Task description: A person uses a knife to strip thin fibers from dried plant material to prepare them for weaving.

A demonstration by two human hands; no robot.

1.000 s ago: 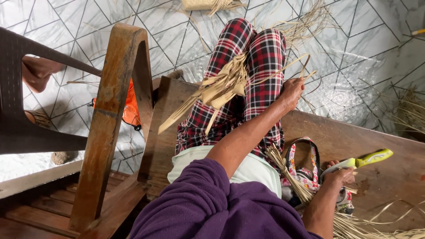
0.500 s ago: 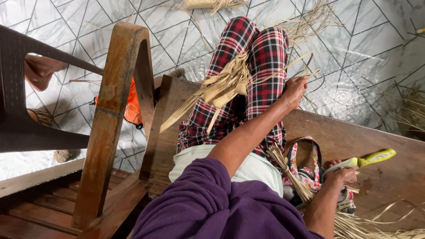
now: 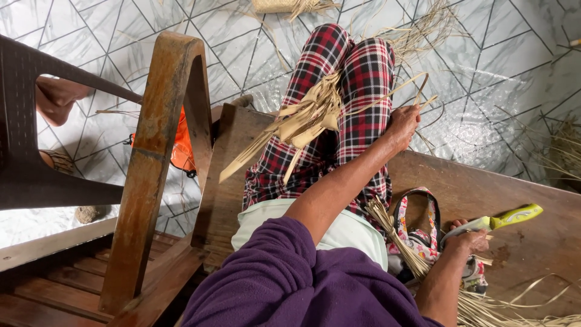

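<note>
"So, how far along are you?"

"Not far, I'd judge. A bundle of dry palm leaves [image 3: 305, 118] lies across my lap in broad, uncut pieces, and nothing woven shows on my knees. My left hand [image 3: 402, 124] rests at my knee, pinching one thin leaf strip [image 3: 393, 92] that loops up from the bundle. My right hand [image 3: 469, 242] is down on the wooden bench [image 3: 532, 254], fingers closed round a knife [image 3: 505, 219] with a yellow-green handle."

"What's finished, then?"

"Some loose strips [image 3: 520, 298] are on the bench by my right arm, and a bunch of thin fibres [image 3: 393, 230] is against my hip. Most of the leaf looks unsplit."

"And the bag?"

"The floral cloth bag [image 3: 417, 239] sits between my hip and my right hand, with the fibres slanting over its mouth. Its handle stands up; I cannot tell what is inside."
</note>
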